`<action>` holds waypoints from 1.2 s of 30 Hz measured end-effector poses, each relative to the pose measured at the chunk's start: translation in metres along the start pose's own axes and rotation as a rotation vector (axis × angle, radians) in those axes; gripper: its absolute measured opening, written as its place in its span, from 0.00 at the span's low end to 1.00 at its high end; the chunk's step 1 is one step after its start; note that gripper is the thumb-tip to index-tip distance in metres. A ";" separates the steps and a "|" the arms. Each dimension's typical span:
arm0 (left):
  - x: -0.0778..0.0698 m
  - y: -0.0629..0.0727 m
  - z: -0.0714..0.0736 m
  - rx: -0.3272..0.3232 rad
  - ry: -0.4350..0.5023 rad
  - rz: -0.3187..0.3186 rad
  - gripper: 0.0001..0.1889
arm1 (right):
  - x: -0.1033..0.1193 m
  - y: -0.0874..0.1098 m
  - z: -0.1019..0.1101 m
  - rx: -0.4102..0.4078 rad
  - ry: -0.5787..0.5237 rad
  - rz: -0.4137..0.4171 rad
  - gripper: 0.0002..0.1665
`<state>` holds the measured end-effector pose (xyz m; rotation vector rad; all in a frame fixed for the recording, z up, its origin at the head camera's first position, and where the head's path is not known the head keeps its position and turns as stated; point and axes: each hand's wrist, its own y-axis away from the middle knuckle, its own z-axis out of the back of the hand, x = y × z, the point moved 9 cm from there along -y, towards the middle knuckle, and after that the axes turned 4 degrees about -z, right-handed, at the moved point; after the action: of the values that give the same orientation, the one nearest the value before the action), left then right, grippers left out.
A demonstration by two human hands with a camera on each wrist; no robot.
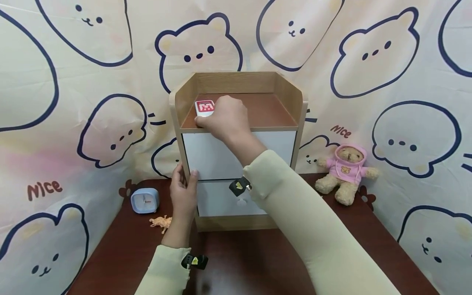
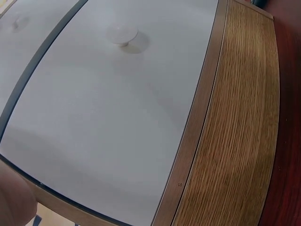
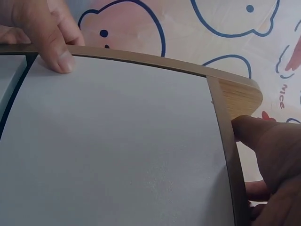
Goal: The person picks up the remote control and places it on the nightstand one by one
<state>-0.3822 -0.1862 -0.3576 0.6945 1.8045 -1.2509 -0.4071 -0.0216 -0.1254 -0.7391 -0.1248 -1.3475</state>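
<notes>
A small wooden cabinet [image 1: 236, 223] with two white drawer fronts [image 1: 217, 151] and a railed top shelf [image 1: 258, 108] stands in the middle. My right hand [image 1: 230, 119] reaches over the shelf's front edge and grips a small white box [image 1: 205, 107] with a red patterned top, near the shelf's left side. The box is partly hidden by that hand and does not show in the right wrist view. My left hand [image 1: 183, 188] holds the cabinet's left side edge, its thumb [image 3: 61, 59] on the white front and its fingers behind the panel.
Left of the cabinet, a blue alarm clock [image 1: 145, 200] and a small peach-coloured figure [image 1: 161, 222] rest on the dark red table [image 1: 110, 262]. A teddy bear [image 1: 346, 172] in a pink hoodie sits at right. A white knob [image 2: 121, 34] juts from the lower drawer.
</notes>
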 end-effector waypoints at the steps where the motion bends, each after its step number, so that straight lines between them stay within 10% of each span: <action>1: 0.000 0.000 0.000 -0.002 0.003 -0.002 0.28 | 0.001 -0.001 -0.001 -0.002 0.015 0.001 0.31; 25: 0.001 0.001 0.003 -0.019 -0.021 0.022 0.29 | 0.003 0.002 -0.005 0.066 0.093 0.055 0.45; 31: 0.003 0.001 0.003 -0.017 -0.017 0.021 0.29 | -0.010 0.051 0.015 -0.158 -0.101 0.426 0.33; 36: 0.003 0.000 0.001 -0.005 -0.018 0.007 0.29 | -0.066 0.128 0.018 -0.392 -0.212 0.784 0.23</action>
<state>-0.3834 -0.1868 -0.3599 0.6837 1.7888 -1.2438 -0.3012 0.0482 -0.1964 -1.1132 0.2521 -0.5413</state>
